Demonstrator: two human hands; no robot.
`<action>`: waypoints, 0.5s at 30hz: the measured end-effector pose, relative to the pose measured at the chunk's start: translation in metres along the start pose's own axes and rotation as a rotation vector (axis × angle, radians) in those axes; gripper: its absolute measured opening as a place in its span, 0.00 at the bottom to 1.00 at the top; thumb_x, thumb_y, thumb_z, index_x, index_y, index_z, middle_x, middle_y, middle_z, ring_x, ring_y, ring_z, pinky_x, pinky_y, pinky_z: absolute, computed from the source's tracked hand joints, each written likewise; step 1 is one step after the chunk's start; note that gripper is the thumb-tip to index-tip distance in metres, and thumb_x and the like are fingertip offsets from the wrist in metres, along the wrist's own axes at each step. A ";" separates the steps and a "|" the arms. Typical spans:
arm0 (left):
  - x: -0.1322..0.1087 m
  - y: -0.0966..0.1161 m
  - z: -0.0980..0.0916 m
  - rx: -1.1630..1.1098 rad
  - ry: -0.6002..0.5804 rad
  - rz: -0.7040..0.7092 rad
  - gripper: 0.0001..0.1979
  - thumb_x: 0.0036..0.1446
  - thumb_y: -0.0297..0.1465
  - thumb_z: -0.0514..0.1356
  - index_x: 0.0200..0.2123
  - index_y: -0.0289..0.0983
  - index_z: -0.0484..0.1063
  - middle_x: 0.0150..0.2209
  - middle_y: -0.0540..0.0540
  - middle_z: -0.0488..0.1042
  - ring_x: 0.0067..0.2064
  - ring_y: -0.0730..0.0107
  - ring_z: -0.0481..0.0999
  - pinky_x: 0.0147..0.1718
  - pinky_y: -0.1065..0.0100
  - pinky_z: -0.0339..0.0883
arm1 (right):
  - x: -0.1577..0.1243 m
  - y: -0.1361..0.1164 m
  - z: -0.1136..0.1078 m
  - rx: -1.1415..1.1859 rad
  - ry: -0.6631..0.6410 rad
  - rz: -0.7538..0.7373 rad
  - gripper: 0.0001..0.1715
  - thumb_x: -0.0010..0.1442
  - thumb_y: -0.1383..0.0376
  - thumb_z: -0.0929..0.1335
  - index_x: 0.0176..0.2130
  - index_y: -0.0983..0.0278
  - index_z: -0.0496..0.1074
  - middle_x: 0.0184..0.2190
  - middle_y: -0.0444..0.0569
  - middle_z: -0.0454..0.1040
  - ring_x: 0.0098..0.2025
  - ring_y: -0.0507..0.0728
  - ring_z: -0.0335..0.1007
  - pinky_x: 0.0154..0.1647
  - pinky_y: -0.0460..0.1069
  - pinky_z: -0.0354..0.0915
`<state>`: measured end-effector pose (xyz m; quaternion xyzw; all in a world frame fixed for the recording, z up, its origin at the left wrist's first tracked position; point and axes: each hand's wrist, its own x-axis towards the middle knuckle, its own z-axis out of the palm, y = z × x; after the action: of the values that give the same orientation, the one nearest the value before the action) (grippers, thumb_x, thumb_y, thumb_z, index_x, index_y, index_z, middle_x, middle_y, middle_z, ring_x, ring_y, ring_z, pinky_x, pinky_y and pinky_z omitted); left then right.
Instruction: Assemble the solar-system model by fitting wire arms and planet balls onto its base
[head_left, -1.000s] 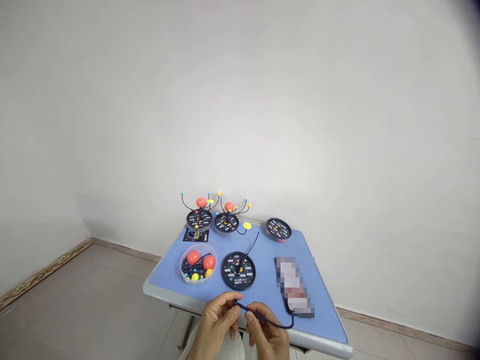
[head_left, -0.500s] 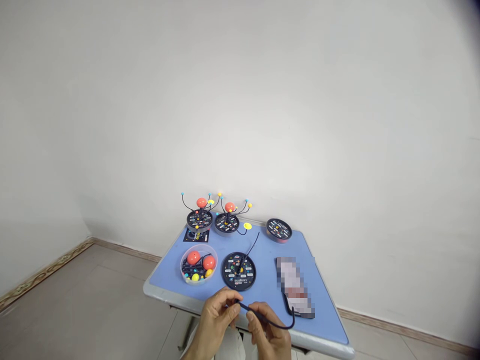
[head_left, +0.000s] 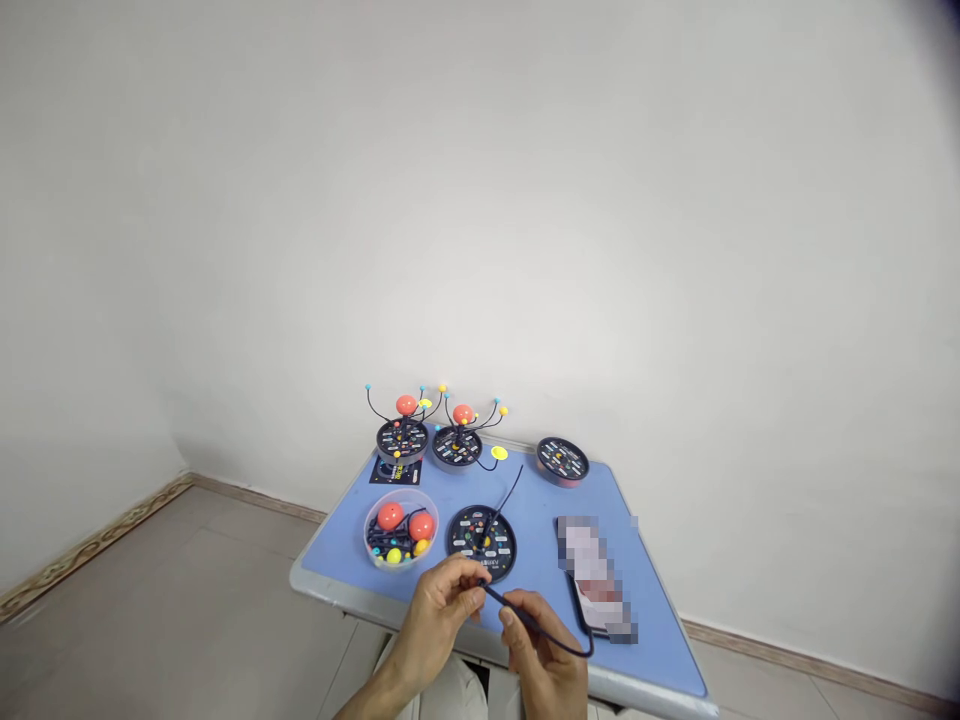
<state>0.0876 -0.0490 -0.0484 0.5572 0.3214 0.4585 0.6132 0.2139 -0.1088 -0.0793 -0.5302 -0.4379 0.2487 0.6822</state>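
A: What is the state of the grip?
B: Both hands are closed on one black curved rod (head_left: 501, 597). The left hand (head_left: 448, 602) pinches its far-left end between thumb and fingertips; these partly hide that end. The right hand (head_left: 546, 640) holds the shaft between thumb and fingers.

A: How does the rod lie relative to the grip?
B: It slopes down from the left fingertips, passes through the right hand, and projects beyond it to the right, where the free end bends upward.

A: What is located directly beyond the grip?
B: A black round base (head_left: 460, 532) with printed labels, on the blue table (head_left: 330, 560). The left fingertips overlap its near edge in view; contact cannot be determined. A second curved rod (head_left: 512, 492) rises from its centre.

A: And to either side?
B: Right of the grip, a smartphone (head_left: 592, 580) lies flat, its screen pixelated. Left and beyond, a clear round tub (head_left: 367, 533) contains two red balls (head_left: 390, 516), black rods and small coloured balls.

A: What is farthest from the grip?
B: Far left, a printed black card (head_left: 405, 474) and two planet models (head_left: 403, 440) (head_left: 457, 447) with red central balls. Far right, another round base (head_left: 562, 460).
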 end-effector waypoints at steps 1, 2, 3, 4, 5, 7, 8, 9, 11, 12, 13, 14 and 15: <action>0.003 0.002 0.001 0.007 -0.002 0.015 0.06 0.51 0.32 0.63 0.33 0.37 0.77 0.28 0.52 0.67 0.28 0.72 0.68 0.30 0.71 0.65 | 0.002 -0.001 -0.001 -0.016 0.007 -0.013 0.13 0.55 0.53 0.72 0.35 0.60 0.79 0.28 0.47 0.75 0.28 0.56 0.70 0.23 0.46 0.65; 0.006 0.003 0.001 0.017 -0.001 0.030 0.06 0.51 0.32 0.63 0.33 0.37 0.77 0.28 0.52 0.67 0.28 0.73 0.67 0.29 0.71 0.64 | 0.005 -0.002 -0.002 -0.029 0.018 -0.019 0.13 0.54 0.53 0.73 0.36 0.59 0.79 0.29 0.47 0.76 0.28 0.56 0.70 0.23 0.46 0.65; 0.010 0.003 0.001 0.031 0.003 0.047 0.06 0.51 0.31 0.62 0.33 0.37 0.77 0.28 0.52 0.67 0.28 0.73 0.67 0.29 0.71 0.64 | 0.008 -0.003 -0.003 -0.038 0.024 -0.021 0.13 0.54 0.54 0.73 0.37 0.59 0.79 0.30 0.47 0.76 0.28 0.56 0.70 0.22 0.46 0.64; 0.014 0.004 0.001 0.049 0.010 0.065 0.06 0.51 0.31 0.62 0.33 0.36 0.77 0.28 0.51 0.67 0.28 0.73 0.67 0.29 0.71 0.63 | 0.012 -0.005 -0.003 -0.043 0.017 -0.019 0.14 0.54 0.54 0.73 0.37 0.59 0.79 0.30 0.47 0.76 0.28 0.55 0.69 0.22 0.46 0.64; 0.020 0.004 0.001 0.071 0.018 0.084 0.07 0.51 0.30 0.61 0.33 0.36 0.78 0.29 0.51 0.67 0.29 0.72 0.67 0.29 0.71 0.63 | 0.017 -0.007 -0.003 -0.044 -0.003 -0.014 0.14 0.54 0.54 0.73 0.38 0.60 0.79 0.29 0.47 0.76 0.27 0.55 0.68 0.21 0.46 0.63; 0.033 0.003 0.000 0.129 0.037 0.131 0.08 0.52 0.30 0.60 0.34 0.37 0.78 0.30 0.50 0.68 0.30 0.71 0.67 0.30 0.70 0.62 | 0.029 -0.010 -0.001 -0.036 -0.046 -0.004 0.14 0.55 0.54 0.72 0.36 0.61 0.79 0.26 0.47 0.75 0.24 0.54 0.66 0.20 0.46 0.63; 0.039 0.003 0.000 0.164 0.043 0.155 0.08 0.52 0.30 0.60 0.34 0.37 0.78 0.31 0.49 0.69 0.32 0.70 0.68 0.32 0.70 0.62 | 0.034 -0.011 0.000 -0.030 -0.056 -0.001 0.14 0.55 0.54 0.72 0.35 0.62 0.79 0.25 0.46 0.74 0.22 0.53 0.65 0.19 0.46 0.63; 0.046 0.003 -0.001 0.200 0.047 0.175 0.09 0.52 0.30 0.59 0.34 0.37 0.79 0.32 0.49 0.69 0.33 0.69 0.69 0.33 0.69 0.63 | 0.040 -0.011 0.003 -0.023 -0.049 0.002 0.15 0.55 0.53 0.72 0.34 0.62 0.78 0.24 0.46 0.74 0.21 0.53 0.64 0.19 0.46 0.63; 0.058 0.001 -0.001 0.260 0.048 0.197 0.10 0.52 0.30 0.59 0.35 0.37 0.79 0.33 0.47 0.70 0.34 0.67 0.70 0.35 0.68 0.63 | 0.048 -0.009 0.009 -0.011 0.004 0.010 0.16 0.54 0.52 0.72 0.32 0.63 0.78 0.23 0.46 0.73 0.20 0.52 0.63 0.18 0.46 0.62; 0.064 0.000 -0.001 0.282 0.045 0.204 0.10 0.53 0.30 0.58 0.35 0.37 0.79 0.33 0.47 0.71 0.35 0.66 0.70 0.36 0.67 0.63 | 0.051 -0.007 0.013 -0.005 0.034 0.015 0.17 0.53 0.52 0.72 0.32 0.64 0.78 0.23 0.46 0.73 0.20 0.52 0.62 0.18 0.46 0.62; 0.068 -0.001 -0.001 0.300 0.039 0.209 0.11 0.53 0.30 0.58 0.36 0.37 0.79 0.33 0.47 0.71 0.35 0.66 0.70 0.36 0.67 0.63 | 0.054 -0.005 0.016 0.000 0.062 0.019 0.17 0.52 0.52 0.72 0.32 0.64 0.78 0.24 0.47 0.74 0.20 0.52 0.63 0.18 0.46 0.61; 0.072 -0.002 -0.001 0.314 0.035 0.213 0.11 0.54 0.30 0.57 0.36 0.37 0.79 0.33 0.47 0.71 0.35 0.66 0.70 0.35 0.67 0.63 | 0.055 -0.001 0.018 0.004 0.090 0.020 0.17 0.52 0.53 0.73 0.32 0.64 0.78 0.24 0.47 0.74 0.21 0.53 0.64 0.19 0.47 0.62; 0.075 -0.003 0.000 0.328 0.031 0.216 0.11 0.54 0.30 0.57 0.36 0.37 0.79 0.33 0.46 0.71 0.35 0.65 0.71 0.35 0.67 0.64 | 0.057 0.002 0.021 0.004 0.113 0.015 0.16 0.52 0.53 0.73 0.31 0.64 0.78 0.25 0.47 0.75 0.22 0.54 0.65 0.20 0.47 0.63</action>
<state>0.1157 0.0205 -0.0424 0.6737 0.3398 0.4716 0.4563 0.2243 -0.0524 -0.0611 -0.5453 -0.3941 0.2245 0.7049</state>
